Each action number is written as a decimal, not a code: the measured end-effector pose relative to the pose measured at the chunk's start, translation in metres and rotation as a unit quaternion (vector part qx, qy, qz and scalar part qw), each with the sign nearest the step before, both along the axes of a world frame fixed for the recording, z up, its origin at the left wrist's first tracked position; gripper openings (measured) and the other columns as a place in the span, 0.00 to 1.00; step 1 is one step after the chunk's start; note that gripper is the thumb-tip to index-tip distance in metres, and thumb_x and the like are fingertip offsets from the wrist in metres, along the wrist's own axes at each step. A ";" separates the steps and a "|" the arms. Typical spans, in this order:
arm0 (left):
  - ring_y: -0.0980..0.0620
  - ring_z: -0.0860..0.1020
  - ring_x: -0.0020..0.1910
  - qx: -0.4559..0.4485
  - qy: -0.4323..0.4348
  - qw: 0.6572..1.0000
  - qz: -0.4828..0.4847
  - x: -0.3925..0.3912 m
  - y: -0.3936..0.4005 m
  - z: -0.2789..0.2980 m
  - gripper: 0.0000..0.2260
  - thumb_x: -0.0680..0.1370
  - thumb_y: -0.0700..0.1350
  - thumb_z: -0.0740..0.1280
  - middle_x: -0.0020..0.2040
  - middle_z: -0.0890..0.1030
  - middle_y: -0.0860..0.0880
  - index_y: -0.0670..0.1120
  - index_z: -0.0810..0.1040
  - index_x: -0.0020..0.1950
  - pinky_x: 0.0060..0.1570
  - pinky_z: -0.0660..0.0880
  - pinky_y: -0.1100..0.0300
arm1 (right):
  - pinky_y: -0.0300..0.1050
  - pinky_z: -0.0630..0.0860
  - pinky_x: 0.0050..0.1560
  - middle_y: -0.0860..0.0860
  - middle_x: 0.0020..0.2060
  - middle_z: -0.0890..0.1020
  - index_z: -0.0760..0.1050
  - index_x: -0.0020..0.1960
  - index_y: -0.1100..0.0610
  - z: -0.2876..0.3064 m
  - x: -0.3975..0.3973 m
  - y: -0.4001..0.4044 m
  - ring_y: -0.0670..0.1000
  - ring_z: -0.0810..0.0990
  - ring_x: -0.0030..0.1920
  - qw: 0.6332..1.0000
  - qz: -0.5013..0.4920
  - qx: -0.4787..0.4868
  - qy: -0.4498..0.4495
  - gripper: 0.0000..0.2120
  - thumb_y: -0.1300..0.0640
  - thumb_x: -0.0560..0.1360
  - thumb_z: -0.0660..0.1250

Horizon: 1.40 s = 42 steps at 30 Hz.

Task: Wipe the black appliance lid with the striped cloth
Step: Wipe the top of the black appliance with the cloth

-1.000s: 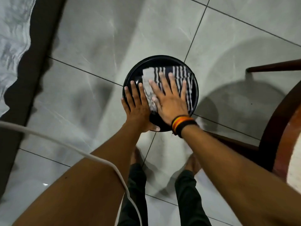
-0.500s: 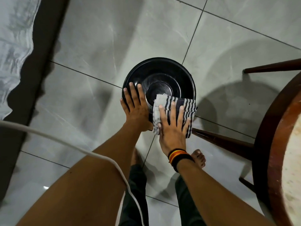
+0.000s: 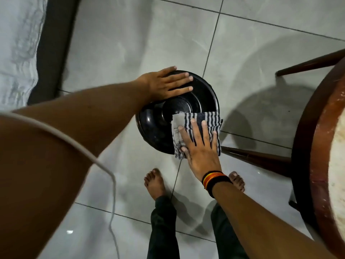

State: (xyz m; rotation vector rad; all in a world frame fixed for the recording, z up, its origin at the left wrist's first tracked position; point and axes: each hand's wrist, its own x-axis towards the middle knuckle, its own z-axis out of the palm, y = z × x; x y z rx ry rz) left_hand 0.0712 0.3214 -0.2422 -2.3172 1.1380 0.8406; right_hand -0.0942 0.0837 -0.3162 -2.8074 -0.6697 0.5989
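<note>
A round black appliance lid (image 3: 158, 126) with a raised centre ring faces up below me, above the tiled floor. A folded cloth with dark and white stripes (image 3: 207, 119) lies over its near right edge. My right hand (image 3: 200, 146), with orange and black bands on the wrist, presses flat on the cloth with spread fingers. My left hand (image 3: 169, 84) lies flat on the lid's far left rim, fingers pointing right, steadying it. The lid's near right rim is hidden under the cloth and hand.
A dark wooden stool (image 3: 306, 139) with a round pale seat stands close on the right, one leg reaching under the cloth's corner. My bare feet (image 3: 155, 184) stand just below the lid. A white cable (image 3: 104, 165) hangs over my left arm. Pale fabric (image 3: 16, 43) lies at the far left.
My left hand has moved from the lid's near left edge to its far left rim. The right hand and cloth stay on the near right edge, after sliding down from the lid's centre.
</note>
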 end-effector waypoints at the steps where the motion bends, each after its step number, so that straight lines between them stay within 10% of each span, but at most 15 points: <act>1: 0.40 0.34 0.82 0.022 0.013 1.000 -0.002 0.006 -0.001 -0.003 0.58 0.73 0.45 0.75 0.81 0.29 0.37 0.44 0.28 0.81 0.81 0.42 0.41 | 0.74 0.57 0.80 0.55 0.86 0.53 0.46 0.86 0.43 0.000 0.003 -0.003 0.63 0.49 0.86 1.000 0.007 0.001 -0.002 0.34 0.49 0.86 0.60; 8: 0.36 0.37 0.82 0.001 0.016 0.993 0.120 -0.004 0.011 -0.018 0.91 0.35 0.65 0.84 0.81 0.32 0.32 0.42 0.26 0.79 0.80 0.39 0.43 | 0.73 0.52 0.81 0.53 0.87 0.54 0.51 0.86 0.42 0.002 0.061 -0.036 0.62 0.49 0.86 0.993 0.116 -0.007 0.015 0.31 0.46 0.86 0.59; 15: 0.34 0.40 0.83 -0.034 -0.013 0.917 0.398 -0.051 0.003 -0.027 0.87 0.39 0.67 0.84 0.82 0.38 0.31 0.43 0.34 0.82 0.80 0.45 0.34 | 0.70 0.47 0.83 0.47 0.87 0.43 0.50 0.85 0.39 0.026 0.168 0.002 0.57 0.41 0.87 0.992 0.075 0.011 0.100 0.27 0.41 0.88 0.51; 25: 0.37 0.26 0.79 -0.151 0.027 0.703 0.694 -0.138 -0.053 -0.032 0.83 0.48 0.64 0.86 0.80 0.25 0.38 0.49 0.26 0.80 0.78 0.38 0.31 | 0.71 0.40 0.82 0.51 0.87 0.46 0.50 0.86 0.41 0.021 0.144 0.048 0.60 0.42 0.86 0.995 0.086 0.014 0.042 0.27 0.45 0.88 0.51; 33: 0.35 0.25 0.78 -0.149 0.047 0.682 0.714 -0.136 -0.054 -0.030 0.81 0.50 0.65 0.85 0.79 0.24 0.37 0.47 0.24 0.79 0.77 0.36 0.30 | 0.74 0.58 0.80 0.55 0.85 0.61 0.64 0.83 0.47 0.035 0.051 0.026 0.63 0.57 0.85 0.999 -0.037 0.007 -0.003 0.25 0.50 0.86 0.57; 38: 0.37 0.26 0.79 -0.171 0.019 0.686 0.707 -0.141 -0.053 -0.037 0.73 0.60 0.67 0.81 0.80 0.25 0.38 0.49 0.27 0.81 0.78 0.37 0.32 | 0.76 0.46 0.79 0.54 0.85 0.61 0.60 0.84 0.48 0.029 -0.002 0.029 0.63 0.56 0.85 0.997 0.068 -0.014 0.029 0.39 0.59 0.77 0.70; 42: 0.37 0.26 0.79 -0.174 0.021 0.689 0.703 -0.143 -0.052 -0.040 0.78 0.53 0.70 0.81 0.80 0.25 0.39 0.49 0.26 0.80 0.78 0.37 0.31 | 0.74 0.51 0.78 0.52 0.83 0.65 0.63 0.83 0.45 0.016 0.041 -0.005 0.61 0.62 0.83 0.974 0.225 -0.013 -0.020 0.31 0.50 0.82 0.65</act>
